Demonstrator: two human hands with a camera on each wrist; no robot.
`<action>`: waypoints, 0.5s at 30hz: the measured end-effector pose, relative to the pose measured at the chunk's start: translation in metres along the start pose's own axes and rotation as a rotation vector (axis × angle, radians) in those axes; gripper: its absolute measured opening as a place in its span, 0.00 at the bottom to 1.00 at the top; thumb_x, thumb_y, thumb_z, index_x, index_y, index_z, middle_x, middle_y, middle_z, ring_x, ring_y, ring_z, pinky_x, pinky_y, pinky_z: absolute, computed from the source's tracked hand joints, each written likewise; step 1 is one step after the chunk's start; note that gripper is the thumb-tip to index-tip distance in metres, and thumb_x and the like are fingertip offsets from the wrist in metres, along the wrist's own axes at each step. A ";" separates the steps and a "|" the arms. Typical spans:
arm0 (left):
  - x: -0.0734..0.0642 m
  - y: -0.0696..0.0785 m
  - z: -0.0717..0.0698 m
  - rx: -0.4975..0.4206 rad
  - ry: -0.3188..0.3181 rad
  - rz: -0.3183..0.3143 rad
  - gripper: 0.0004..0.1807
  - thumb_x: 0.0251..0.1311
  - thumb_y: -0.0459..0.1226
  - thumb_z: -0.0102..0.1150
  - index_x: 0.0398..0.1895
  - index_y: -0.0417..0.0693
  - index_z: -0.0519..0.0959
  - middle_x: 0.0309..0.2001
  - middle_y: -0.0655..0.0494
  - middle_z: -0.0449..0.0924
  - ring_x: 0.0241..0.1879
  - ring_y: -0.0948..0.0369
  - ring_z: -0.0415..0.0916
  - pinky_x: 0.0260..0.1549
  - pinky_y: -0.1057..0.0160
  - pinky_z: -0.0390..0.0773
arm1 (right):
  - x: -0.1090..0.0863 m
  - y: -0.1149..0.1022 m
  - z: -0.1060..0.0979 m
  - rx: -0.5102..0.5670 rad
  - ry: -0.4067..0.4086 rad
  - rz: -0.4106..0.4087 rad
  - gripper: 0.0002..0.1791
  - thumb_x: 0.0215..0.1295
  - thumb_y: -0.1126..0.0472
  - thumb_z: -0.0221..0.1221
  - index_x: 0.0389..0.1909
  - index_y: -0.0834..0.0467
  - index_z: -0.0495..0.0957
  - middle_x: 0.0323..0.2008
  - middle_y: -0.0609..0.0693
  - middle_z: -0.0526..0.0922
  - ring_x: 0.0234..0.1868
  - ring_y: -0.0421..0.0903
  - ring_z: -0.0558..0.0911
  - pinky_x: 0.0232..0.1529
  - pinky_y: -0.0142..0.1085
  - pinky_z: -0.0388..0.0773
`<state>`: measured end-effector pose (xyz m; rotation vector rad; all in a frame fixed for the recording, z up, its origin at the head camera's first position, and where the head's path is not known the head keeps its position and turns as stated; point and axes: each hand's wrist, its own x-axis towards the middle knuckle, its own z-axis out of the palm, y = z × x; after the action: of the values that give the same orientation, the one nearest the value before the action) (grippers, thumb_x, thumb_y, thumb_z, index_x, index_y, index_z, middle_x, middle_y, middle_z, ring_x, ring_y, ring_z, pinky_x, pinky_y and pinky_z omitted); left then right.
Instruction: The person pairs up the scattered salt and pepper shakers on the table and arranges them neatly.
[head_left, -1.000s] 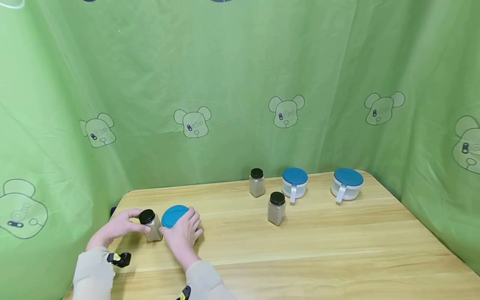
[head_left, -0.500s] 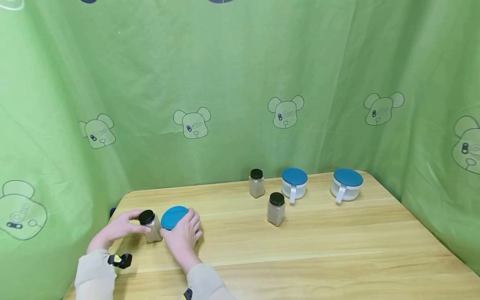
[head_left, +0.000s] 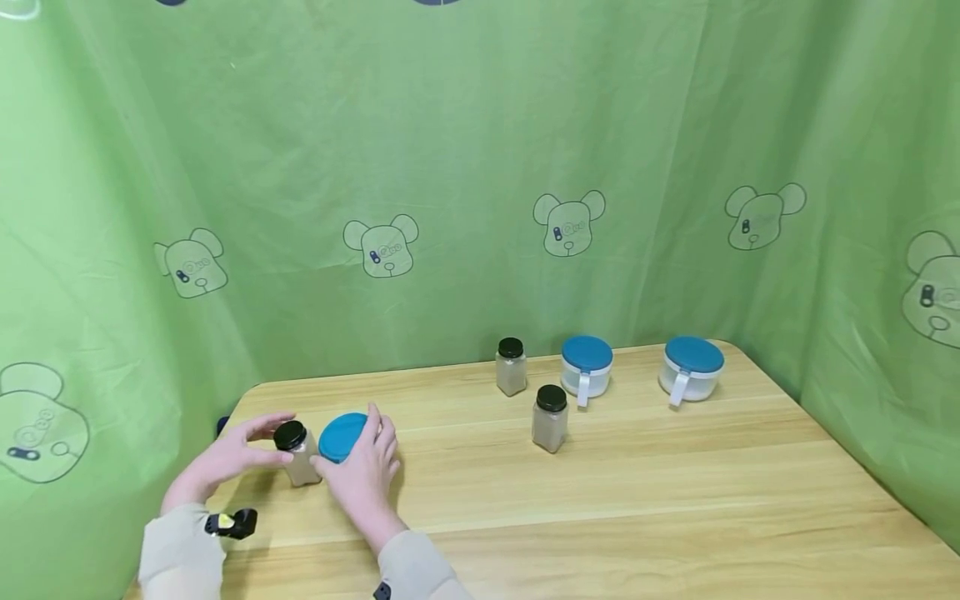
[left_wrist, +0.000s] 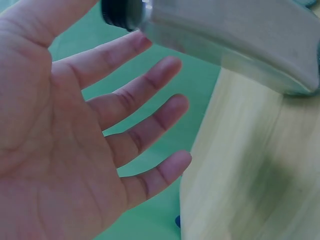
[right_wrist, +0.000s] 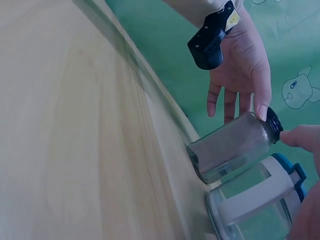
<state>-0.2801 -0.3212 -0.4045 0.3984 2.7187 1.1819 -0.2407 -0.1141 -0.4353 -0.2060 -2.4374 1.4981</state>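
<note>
A square glass jar (head_left: 302,467) with a black lid and greyish-beige contents stands upright at the table's left. My left hand (head_left: 223,461) is around its left side, thumb in front by the neck. In the left wrist view the fingers (left_wrist: 145,125) are spread and fairly straight, the index fingertip close to the jar. Just right of the jar is a clear container (right_wrist: 250,205) with a white handle and a blue lid (head_left: 341,435). My right hand (head_left: 363,471) lies over its right side, fingers extended, thumb towards the jar. Its grip looks loose; contact is partly hidden.
Two more black-lidded jars, a back one (head_left: 512,368) and a nearer one (head_left: 551,419), stand mid-table. To their right are two blue-lidded containers with handles, one nearer the jars (head_left: 586,371) and one by the corner (head_left: 692,371). A green curtain (head_left: 465,167) surrounds the wooden table (head_left: 600,517).
My left fingers have spread a little away from the jar's lid. The right index finger has lifted and straightened over the blue lid. Jar and container stay in place.
</note>
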 end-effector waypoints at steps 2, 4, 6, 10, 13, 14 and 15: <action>-0.002 0.003 -0.002 0.004 0.017 0.012 0.40 0.57 0.45 0.67 0.71 0.46 0.64 0.66 0.40 0.69 0.63 0.42 0.65 0.52 0.52 0.71 | 0.001 -0.001 -0.003 0.009 0.000 -0.014 0.58 0.39 0.46 0.77 0.72 0.49 0.56 0.68 0.55 0.62 0.67 0.55 0.65 0.62 0.59 0.65; -0.003 0.004 -0.003 0.022 0.037 0.025 0.39 0.57 0.45 0.67 0.71 0.46 0.64 0.65 0.40 0.70 0.63 0.42 0.65 0.52 0.52 0.71 | 0.001 -0.001 -0.006 0.011 -0.003 -0.029 0.57 0.40 0.45 0.76 0.72 0.48 0.57 0.68 0.54 0.63 0.67 0.55 0.66 0.62 0.58 0.65; -0.006 0.007 -0.005 0.048 0.062 0.046 0.38 0.58 0.45 0.66 0.71 0.46 0.64 0.65 0.39 0.70 0.63 0.41 0.66 0.53 0.50 0.71 | 0.002 -0.001 -0.009 0.007 -0.012 -0.041 0.55 0.41 0.45 0.76 0.71 0.48 0.58 0.68 0.54 0.63 0.66 0.54 0.66 0.62 0.58 0.66; -0.010 0.014 -0.007 0.084 0.113 0.085 0.38 0.59 0.45 0.66 0.71 0.44 0.63 0.65 0.38 0.70 0.63 0.39 0.65 0.55 0.43 0.69 | 0.003 0.000 -0.016 -0.006 -0.030 -0.074 0.52 0.43 0.44 0.75 0.70 0.48 0.60 0.68 0.53 0.63 0.66 0.54 0.66 0.61 0.58 0.66; -0.012 0.021 -0.007 0.071 0.143 0.098 0.39 0.59 0.44 0.66 0.71 0.43 0.62 0.65 0.37 0.69 0.64 0.39 0.64 0.56 0.37 0.67 | 0.004 0.002 -0.021 0.007 -0.045 -0.093 0.51 0.45 0.43 0.73 0.70 0.47 0.61 0.68 0.52 0.64 0.66 0.54 0.66 0.62 0.57 0.66; -0.013 0.023 -0.007 0.066 0.151 0.100 0.39 0.58 0.44 0.66 0.71 0.43 0.62 0.66 0.36 0.68 0.64 0.39 0.63 0.56 0.35 0.66 | 0.004 0.002 -0.023 0.013 -0.044 -0.104 0.50 0.45 0.44 0.73 0.70 0.48 0.61 0.67 0.52 0.64 0.66 0.54 0.66 0.62 0.58 0.66; -0.013 0.025 -0.007 0.062 0.158 0.101 0.39 0.59 0.44 0.66 0.71 0.42 0.62 0.66 0.36 0.68 0.64 0.39 0.63 0.56 0.34 0.65 | 0.004 0.003 -0.025 0.020 -0.049 -0.105 0.49 0.46 0.44 0.73 0.70 0.48 0.61 0.67 0.52 0.64 0.66 0.54 0.66 0.62 0.57 0.66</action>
<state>-0.2649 -0.3137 -0.3805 0.4747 2.9079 1.2052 -0.2367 -0.0909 -0.4267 -0.0372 -2.4286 1.4986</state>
